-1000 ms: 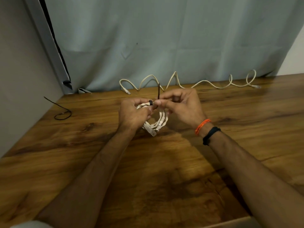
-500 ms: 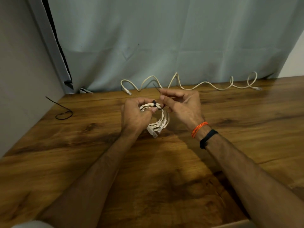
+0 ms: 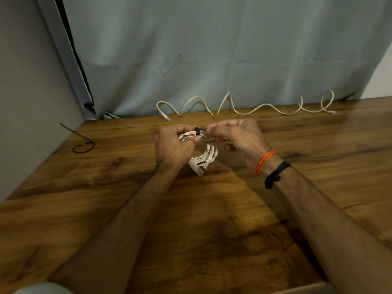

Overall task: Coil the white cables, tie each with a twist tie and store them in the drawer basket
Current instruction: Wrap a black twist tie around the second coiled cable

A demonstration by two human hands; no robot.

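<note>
Wound down from its upright stance, the twist tie (image 3: 200,132) now wraps the coiled white cable (image 3: 204,152), its ends pinched by the right hand (image 3: 237,139). Gripping the coil above the table (image 3: 212,230), the left hand (image 3: 172,148) steadies the tying step; another twist likely follows.

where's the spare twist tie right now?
Head view: the spare twist tie lies on the wooden table at far left, near the wall, well left of the left hand.
</note>
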